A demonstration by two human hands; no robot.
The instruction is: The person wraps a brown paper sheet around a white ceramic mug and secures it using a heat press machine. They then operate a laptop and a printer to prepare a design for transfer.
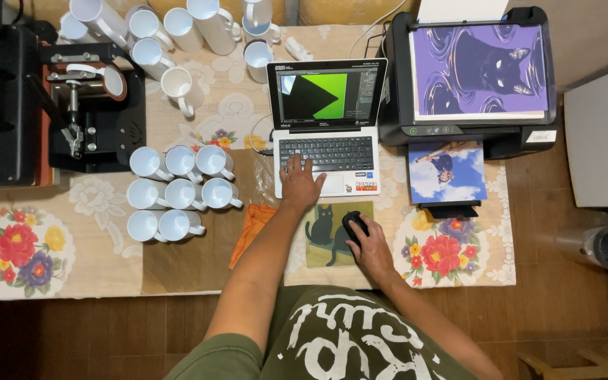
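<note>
My left hand [299, 181] rests flat on the lower left of the keyboard of a small silver laptop [328, 127], fingers spread over the keys. The laptop's screen shows a green and black shape in an editing window. My right hand [370, 246] cups a black mouse [354, 224] on a mouse pad with a black cat picture [325, 236]. An orange cloth [251, 229] lies just left of my left forearm.
A black printer [459, 119] with a purple cat print on top and a blue print [447, 172] in its tray stands to the right. Several white mugs [181, 190] sit to the left, more at the back. A black mug press [86, 105] stands at far left.
</note>
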